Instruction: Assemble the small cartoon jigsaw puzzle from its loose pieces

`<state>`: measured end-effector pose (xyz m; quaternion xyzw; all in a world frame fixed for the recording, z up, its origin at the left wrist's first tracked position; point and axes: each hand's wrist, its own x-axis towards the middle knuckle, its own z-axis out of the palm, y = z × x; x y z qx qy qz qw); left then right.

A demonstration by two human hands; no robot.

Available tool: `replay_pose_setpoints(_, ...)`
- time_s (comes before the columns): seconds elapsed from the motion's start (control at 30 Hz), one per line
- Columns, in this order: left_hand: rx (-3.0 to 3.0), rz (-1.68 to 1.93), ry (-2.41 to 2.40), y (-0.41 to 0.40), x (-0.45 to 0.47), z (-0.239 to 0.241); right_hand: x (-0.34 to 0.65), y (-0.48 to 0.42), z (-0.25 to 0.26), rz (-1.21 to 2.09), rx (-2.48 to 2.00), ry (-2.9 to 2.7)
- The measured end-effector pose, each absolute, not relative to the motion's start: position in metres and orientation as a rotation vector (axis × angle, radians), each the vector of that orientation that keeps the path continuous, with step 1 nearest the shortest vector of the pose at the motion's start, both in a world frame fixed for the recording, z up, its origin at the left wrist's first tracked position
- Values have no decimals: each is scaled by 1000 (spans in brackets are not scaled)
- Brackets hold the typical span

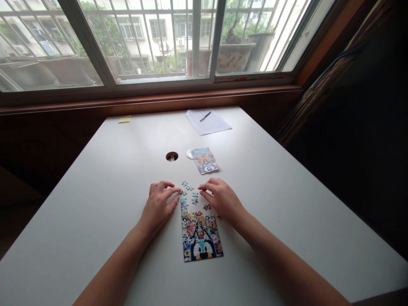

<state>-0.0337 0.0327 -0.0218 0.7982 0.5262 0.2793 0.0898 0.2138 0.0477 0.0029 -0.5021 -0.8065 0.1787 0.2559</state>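
Partial jigsaw on white table before barred window.

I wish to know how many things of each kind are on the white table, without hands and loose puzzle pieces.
Partly assembled jigsaw puzzle: 1
Picture sheet: 1
Round disc: 1
Pen: 1
Pile of paper: 1
Yellow note: 1
Total: 6

We see white bench by window. Our left hand, right hand beside loose puzzle pieces. Part-made puzzle lies nearer us; picture card farther off.
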Motion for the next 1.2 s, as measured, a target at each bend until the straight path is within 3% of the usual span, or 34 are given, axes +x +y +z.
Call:
replay_pose_setpoints(0.47, 2296, 949, 1489, 32, -33, -12, 185, 59, -2, 275, -1330, -2321)
replay_pose_setpoints(1.2, 2352, 931, 1370, 34, -35, -16, 187, 65, -4, 470, -1426, -2356)
